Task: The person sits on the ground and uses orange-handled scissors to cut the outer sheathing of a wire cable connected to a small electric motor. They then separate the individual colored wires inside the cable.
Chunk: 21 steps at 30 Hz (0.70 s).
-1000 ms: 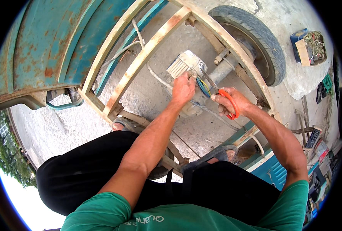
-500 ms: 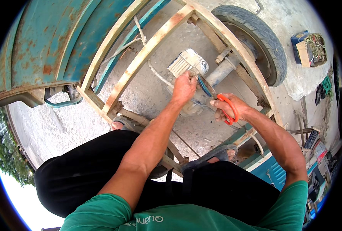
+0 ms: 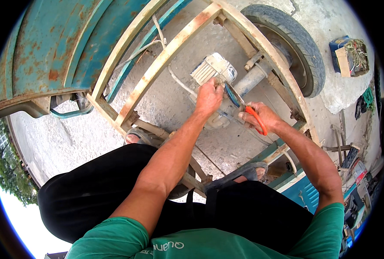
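My left hand [image 3: 208, 97] is closed on the end of a bundle of thin wires [image 3: 233, 97], mostly blue, beside a dusty white finned housing [image 3: 209, 69]. My right hand [image 3: 267, 115] is wrapped round orange-handled scissors [image 3: 255, 115], whose metal blades point up-left along the wires toward my left fingertips. Whether the blades touch the wires is hard to tell. A grey axle tube [image 3: 251, 80] lies just behind the hands, with a pale cable [image 3: 179, 80] to the left.
A rusty cream frame [image 3: 170, 45] surrounds the hands. A wheel [image 3: 313, 64] stands upper right, a box of tangled wire [image 3: 352, 58] beyond it. A rusty teal panel [image 3: 45, 43] fills the upper left. My sandalled feet [image 3: 248, 175] rest inside the lower frame.
The orange handles in my right hand now look narrower, and the yellow wire seen earlier is hidden. My left hand keeps its grip, shifted slightly up and right in the picture.
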Available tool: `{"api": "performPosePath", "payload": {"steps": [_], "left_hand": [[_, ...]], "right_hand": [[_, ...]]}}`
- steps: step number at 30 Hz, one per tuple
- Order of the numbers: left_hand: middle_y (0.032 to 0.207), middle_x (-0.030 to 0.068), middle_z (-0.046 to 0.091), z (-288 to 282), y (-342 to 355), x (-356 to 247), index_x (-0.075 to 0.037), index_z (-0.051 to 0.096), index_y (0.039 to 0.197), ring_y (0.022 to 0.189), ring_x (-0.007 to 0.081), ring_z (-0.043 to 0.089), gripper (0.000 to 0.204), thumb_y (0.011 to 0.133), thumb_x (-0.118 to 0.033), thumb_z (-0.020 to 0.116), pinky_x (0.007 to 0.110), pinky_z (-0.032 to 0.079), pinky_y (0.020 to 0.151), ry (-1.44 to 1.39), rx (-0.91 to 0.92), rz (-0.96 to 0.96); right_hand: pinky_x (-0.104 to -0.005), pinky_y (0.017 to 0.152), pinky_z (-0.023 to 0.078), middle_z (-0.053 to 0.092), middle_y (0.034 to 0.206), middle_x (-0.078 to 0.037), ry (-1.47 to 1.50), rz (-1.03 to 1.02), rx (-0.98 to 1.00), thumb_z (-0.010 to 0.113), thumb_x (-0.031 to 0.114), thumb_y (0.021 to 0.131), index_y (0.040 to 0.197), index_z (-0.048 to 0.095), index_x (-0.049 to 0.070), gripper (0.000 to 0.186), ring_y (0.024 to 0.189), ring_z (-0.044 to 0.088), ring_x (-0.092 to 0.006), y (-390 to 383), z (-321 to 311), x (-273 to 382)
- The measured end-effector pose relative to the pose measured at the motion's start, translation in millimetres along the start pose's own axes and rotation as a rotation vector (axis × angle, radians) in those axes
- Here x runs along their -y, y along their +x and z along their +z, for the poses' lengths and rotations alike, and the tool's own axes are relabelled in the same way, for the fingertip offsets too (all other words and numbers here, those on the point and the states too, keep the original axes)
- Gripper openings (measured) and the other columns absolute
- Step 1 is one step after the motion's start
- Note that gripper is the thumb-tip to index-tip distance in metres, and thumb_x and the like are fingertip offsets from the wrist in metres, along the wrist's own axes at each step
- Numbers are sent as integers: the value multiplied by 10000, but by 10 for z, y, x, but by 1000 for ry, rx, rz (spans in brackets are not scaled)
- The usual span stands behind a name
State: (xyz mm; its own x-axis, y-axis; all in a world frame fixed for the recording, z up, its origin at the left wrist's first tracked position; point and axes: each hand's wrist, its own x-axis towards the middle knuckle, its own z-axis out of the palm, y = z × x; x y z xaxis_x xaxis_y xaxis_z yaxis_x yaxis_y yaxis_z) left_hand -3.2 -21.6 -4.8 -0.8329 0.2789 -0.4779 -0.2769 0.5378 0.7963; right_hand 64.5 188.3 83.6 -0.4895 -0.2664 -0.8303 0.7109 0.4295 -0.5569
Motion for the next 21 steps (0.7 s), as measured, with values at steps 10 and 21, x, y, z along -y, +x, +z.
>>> {"api": "performPosePath", "payload": {"steps": [10, 21], "left_hand": [[826, 196, 723, 46, 26, 81, 40, 635, 994, 780, 313, 721, 192, 961, -147, 608, 417, 544, 713, -41, -25, -8], [821, 125, 730, 72, 31, 103, 71, 620, 1045, 714, 158, 711, 180, 1001, -103, 602, 314, 568, 632, -36, -20, 49]], "right_hand": [[-296, 571, 544, 623, 709, -25, 356, 52, 59, 694, 380, 977, 1179, 645, 16, 419, 636, 644, -125, 49, 79, -70], [-392, 646, 512, 623, 702, -56, -151, -132, -294, 717, 355, 940, 998, 692, 14, 347, 621, 581, -169, 112, 192, -213]]}}
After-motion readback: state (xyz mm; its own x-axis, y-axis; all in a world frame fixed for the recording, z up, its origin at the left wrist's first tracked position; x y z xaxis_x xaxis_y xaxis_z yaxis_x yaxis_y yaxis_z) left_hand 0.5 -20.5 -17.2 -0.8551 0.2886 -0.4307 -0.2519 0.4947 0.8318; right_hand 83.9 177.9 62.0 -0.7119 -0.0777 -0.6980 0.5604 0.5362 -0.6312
